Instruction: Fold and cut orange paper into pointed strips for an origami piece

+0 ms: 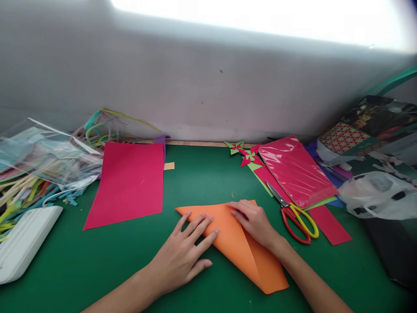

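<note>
Beneath the left hand point(187, 248) lies folded orange paper point(232, 241); the right hand point(254, 222) atop.

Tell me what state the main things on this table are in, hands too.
Orange paper: folded over
Left hand: fingers spread on the orange paper
Right hand: fingers bent, on the orange paper
Scissors: lying down, blades apparently closed or nearly so
Large red sheet: unfolded
Red pack: wrapped in clear plastic
White bag: crumpled

Orange paper point(228, 232), folded over diagonally
</note>
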Motion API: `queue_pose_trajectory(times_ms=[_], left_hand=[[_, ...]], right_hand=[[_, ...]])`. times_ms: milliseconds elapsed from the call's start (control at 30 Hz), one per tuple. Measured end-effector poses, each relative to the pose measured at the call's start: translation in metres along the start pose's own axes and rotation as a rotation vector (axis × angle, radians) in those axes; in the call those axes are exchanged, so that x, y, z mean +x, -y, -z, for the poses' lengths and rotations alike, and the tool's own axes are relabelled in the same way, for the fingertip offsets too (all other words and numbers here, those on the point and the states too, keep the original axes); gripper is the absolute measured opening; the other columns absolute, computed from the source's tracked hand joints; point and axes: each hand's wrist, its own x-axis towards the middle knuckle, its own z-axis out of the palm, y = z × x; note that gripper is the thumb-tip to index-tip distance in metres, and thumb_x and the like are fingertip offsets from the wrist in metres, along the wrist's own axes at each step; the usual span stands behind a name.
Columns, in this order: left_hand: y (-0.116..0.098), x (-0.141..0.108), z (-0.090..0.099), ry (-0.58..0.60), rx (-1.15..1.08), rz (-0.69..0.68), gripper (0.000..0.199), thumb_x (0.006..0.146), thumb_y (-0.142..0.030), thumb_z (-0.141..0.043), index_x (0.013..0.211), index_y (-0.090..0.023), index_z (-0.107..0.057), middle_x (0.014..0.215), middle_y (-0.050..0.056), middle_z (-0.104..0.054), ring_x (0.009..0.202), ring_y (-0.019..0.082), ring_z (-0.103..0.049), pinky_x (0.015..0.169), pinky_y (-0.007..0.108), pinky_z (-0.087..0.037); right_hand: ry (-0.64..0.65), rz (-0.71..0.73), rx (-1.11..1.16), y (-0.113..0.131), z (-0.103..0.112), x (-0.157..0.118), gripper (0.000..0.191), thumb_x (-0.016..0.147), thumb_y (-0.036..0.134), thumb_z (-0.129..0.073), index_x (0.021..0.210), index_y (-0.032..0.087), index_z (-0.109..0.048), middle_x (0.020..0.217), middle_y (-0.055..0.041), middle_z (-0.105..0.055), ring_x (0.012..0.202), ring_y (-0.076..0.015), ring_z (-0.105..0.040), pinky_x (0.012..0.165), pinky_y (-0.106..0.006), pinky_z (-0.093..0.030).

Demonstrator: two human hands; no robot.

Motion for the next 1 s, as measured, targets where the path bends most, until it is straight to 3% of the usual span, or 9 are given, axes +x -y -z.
queue_pose_trajectory(times_ms=[300, 633, 833, 1000], left_hand=[[0.01, 0.008, 0.002, -0.126, 0.048, 0.042, 0.045, 0.106, -0.027, -0.055, 0.151, -0.022, -0.054, 0.164, 0.012, -0.046, 0.152, 0.031, -0.043, 0.131, 0.061, -0.018], [0.001, -0.004, 0.002, -0.04, 0.009, 0.045, 0.051, 0.108, -0.036, -0.05, 0.157, -0.022, -0.047, 0.164, 0.014, -0.046, 0.151, 0.032, -0.043, 0.129, 0.057, -0.022], [-0.004, -0.007, 0.001, -0.033, -0.022, 0.063, 0.056, 0.107, -0.048, -0.051, 0.158, -0.024, -0.046, 0.166, 0.014, -0.043, 0.152, 0.033, -0.041, 0.13, 0.058, -0.015], [-0.009, -0.009, 0.004, -0.013, -0.03, 0.081, 0.06, 0.106, -0.052, -0.051, 0.159, -0.025, -0.045, 0.169, 0.014, -0.037, 0.154, 0.035, -0.038, 0.13, 0.058, -0.014]], right_hand=[[0.025, 0.033, 0.156, 0.001, -0.004, 0.0, 0.025, 0.108, 0.028, -0.052, 0.126, 0.03, -0.07, 0.123, -0.0026, -0.077, 0.112, -0.0212, -0.073, 0.099, -0.035, -0.058], [0.052, 0.064, 0.049, -0.002, -0.003, -0.001, 0.027, 0.11, 0.027, -0.051, 0.129, 0.03, -0.068, 0.119, -0.0031, -0.077, 0.106, -0.0217, -0.072, 0.093, -0.036, -0.056], [0.045, 0.084, -0.045, -0.004, -0.004, -0.001, 0.026, 0.109, 0.026, -0.052, 0.128, 0.029, -0.069, 0.106, -0.0035, -0.078, 0.096, -0.0215, -0.072, 0.084, -0.034, -0.055], [0.061, 0.099, -0.052, -0.001, -0.003, -0.001, 0.026, 0.11, 0.025, -0.051, 0.128, 0.028, -0.069, 0.108, -0.0039, -0.078, 0.098, -0.0218, -0.072, 0.086, -0.035, -0.054]])
